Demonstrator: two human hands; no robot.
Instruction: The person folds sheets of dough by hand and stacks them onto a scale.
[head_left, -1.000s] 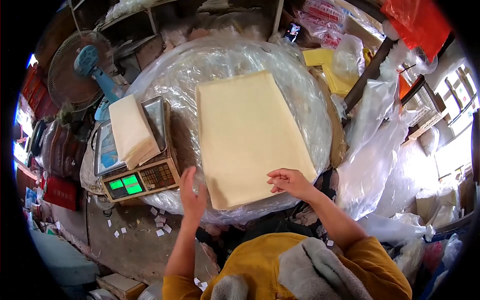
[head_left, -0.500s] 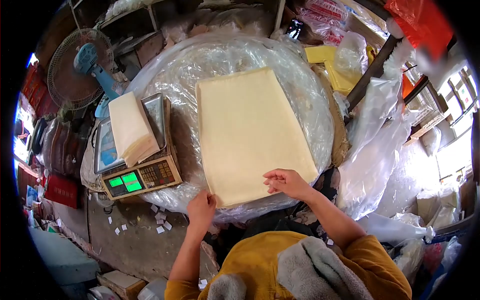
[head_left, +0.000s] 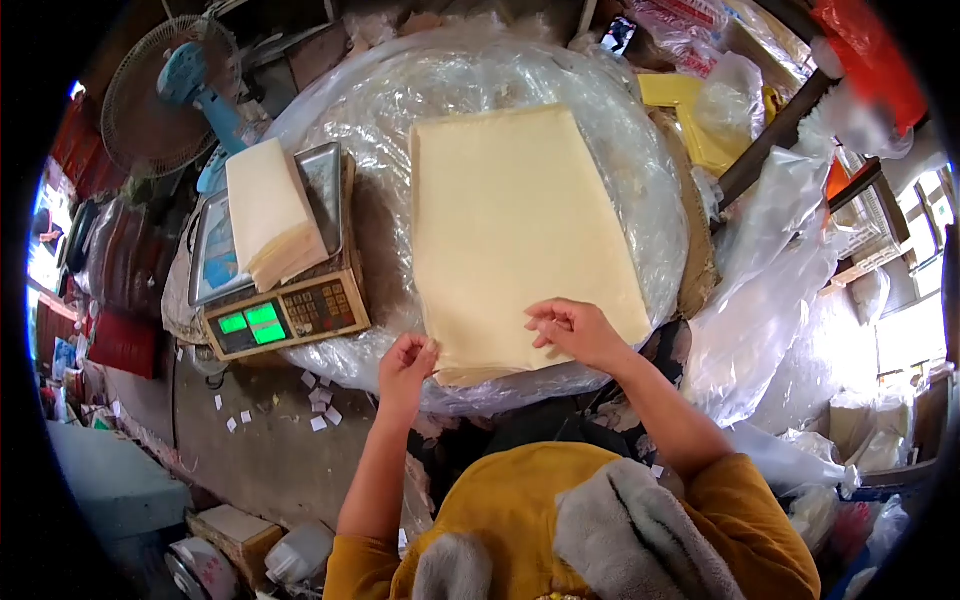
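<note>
A stack of large cream-coloured sheets (head_left: 525, 230) lies flat on a round surface wrapped in clear plastic film (head_left: 340, 95). At the stack's near left corner is my left hand (head_left: 405, 372), its thumb and fingers pinched together on the sheet edge. How many sheets it grips cannot be made out. Above the near right part of the stack hovers my right hand (head_left: 582, 337), with fingers loosely bent and apart and nothing visible in them. Left of the stack, a folded bundle of similar sheets (head_left: 270, 205) rests on the metal pan of a digital scale (head_left: 285, 318) with lit green displays.
A blue fan (head_left: 183, 75) stands at the back left behind the scale. Yellow sheets (head_left: 705, 140) and plastic bags lie at the back right, with hanging plastic film (head_left: 765, 290) below them. Small paper scraps (head_left: 320, 400) litter the floor at left.
The view has shifted, so the scene sits slightly higher and further right. My left hand's fingers look a little less curled at the corner. My right hand stays over the sheets.
</note>
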